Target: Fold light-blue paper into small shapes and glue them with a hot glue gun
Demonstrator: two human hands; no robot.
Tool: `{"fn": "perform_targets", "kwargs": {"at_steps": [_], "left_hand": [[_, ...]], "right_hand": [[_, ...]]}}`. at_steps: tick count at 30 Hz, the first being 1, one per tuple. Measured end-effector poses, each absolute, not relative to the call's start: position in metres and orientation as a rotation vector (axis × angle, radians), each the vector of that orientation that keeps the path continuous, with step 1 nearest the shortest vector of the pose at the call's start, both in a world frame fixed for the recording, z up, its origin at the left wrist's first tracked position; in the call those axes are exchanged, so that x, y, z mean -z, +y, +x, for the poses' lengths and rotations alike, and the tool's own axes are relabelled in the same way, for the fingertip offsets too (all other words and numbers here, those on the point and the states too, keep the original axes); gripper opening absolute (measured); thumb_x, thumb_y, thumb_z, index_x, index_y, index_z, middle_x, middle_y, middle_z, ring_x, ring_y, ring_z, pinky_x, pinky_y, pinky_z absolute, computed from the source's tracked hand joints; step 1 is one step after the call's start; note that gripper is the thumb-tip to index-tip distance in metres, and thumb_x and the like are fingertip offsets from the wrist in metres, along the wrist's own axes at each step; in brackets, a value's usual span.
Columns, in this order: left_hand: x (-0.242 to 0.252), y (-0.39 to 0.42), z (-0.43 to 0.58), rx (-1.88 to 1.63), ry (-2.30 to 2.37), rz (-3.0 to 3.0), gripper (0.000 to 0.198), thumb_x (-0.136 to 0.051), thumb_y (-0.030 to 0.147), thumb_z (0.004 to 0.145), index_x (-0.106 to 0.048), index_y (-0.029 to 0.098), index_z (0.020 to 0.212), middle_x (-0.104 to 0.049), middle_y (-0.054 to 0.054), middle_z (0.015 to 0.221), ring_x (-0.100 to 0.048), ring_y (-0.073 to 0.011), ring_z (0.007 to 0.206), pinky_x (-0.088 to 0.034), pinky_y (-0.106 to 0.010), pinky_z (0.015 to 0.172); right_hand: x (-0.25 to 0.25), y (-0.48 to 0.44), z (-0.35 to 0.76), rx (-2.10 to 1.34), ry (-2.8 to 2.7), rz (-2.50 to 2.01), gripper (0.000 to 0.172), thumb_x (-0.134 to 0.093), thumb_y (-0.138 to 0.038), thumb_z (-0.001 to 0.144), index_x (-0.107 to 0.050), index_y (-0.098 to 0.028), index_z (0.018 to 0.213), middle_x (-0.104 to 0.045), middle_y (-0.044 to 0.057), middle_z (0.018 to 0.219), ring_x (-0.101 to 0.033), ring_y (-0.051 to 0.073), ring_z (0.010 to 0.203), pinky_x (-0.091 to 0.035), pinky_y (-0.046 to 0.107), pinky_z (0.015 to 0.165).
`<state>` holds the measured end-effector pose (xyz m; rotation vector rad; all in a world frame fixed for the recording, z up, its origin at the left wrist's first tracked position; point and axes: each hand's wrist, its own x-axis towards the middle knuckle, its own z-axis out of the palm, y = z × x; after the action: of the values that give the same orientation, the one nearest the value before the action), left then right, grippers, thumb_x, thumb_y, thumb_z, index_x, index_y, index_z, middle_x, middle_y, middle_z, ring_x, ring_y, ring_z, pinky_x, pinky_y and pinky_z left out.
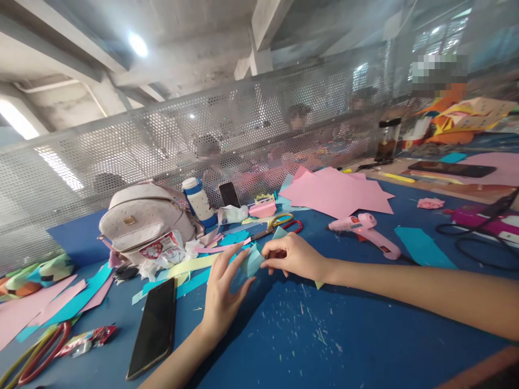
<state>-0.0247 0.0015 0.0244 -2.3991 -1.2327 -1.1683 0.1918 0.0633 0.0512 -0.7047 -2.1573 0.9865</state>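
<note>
A small curled piece of light blue paper (252,261) is between my two hands, just above the blue table. My right hand (299,255) pinches its right edge between thumb and fingers. On its other side, my left hand (227,286) curves around it, with thumb below and fingertips above against the paper. A second light blue corner (279,233) shows above my right fingers. Behind them lie scissors (265,231) with yellow and red handles. To the right of my right hand rests a pink glue gun (367,232).
A black phone (154,327) lies left of my left forearm, near a red candy wrapper (87,340) and more scissors (44,354). A white backpack (144,216), a bottle (199,202) and pink paper sheets (336,190) stand or lie before a perforated metal screen (251,119). People sit beyond it.
</note>
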Motion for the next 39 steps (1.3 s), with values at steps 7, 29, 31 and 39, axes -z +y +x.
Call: {"fn": "perform_targets", "kwargs": {"at_steps": [7, 29, 31, 39], "left_hand": [[-0.030, -0.001, -0.029, 0.876, -0.888, -2.286, 0.045, -0.063, 0.016, 0.088, -0.055, 0.023, 0.132, -0.061, -0.011, 0.133, -0.055, -0.0267, 0.125, -0.035, -0.048, 0.109], [-0.033, -0.010, -0.027, 1.430, -0.974, -2.432, 0.026, -0.069, 0.006, 0.082, -0.070, 0.025, 0.101, -0.070, -0.006, 0.116, -0.068, -0.0196, 0.100, -0.045, -0.043, 0.098], [-0.035, -0.011, -0.026, 1.470, -1.033, -2.442, 0.022, -0.070, 0.008, 0.081, -0.069, 0.024, 0.096, -0.071, -0.005, 0.114, -0.068, -0.0201, 0.100, -0.045, -0.042, 0.097], [-0.035, -0.011, -0.024, 1.519, -1.064, -2.431, 0.016, -0.070, 0.008, 0.081, -0.064, 0.021, 0.086, -0.072, -0.006, 0.110, -0.069, -0.0202, 0.098, -0.042, -0.044, 0.099]], "right_hand": [[-0.049, 0.055, 0.184, -1.420, -1.939, -0.683, 0.029, -0.074, -0.043, 0.076, -0.068, -0.015, 0.081, -0.071, 0.002, 0.067, -0.052, 0.007, 0.039, -0.043, 0.018, 0.040], [-0.053, 0.051, 0.187, -1.337, -1.926, -0.629, 0.028, -0.076, -0.041, 0.073, -0.070, -0.015, 0.078, -0.071, 0.003, 0.065, -0.058, 0.010, 0.049, -0.046, 0.019, 0.045], [-0.053, 0.050, 0.187, -1.325, -1.925, -0.628, 0.028, -0.076, -0.042, 0.073, -0.071, -0.015, 0.078, -0.071, 0.003, 0.064, -0.058, 0.010, 0.048, -0.046, 0.019, 0.045], [-0.054, 0.051, 0.187, -1.312, -1.919, -0.607, 0.027, -0.077, -0.041, 0.073, -0.072, -0.015, 0.078, -0.070, 0.003, 0.064, -0.059, 0.011, 0.051, -0.046, 0.020, 0.045]]}}
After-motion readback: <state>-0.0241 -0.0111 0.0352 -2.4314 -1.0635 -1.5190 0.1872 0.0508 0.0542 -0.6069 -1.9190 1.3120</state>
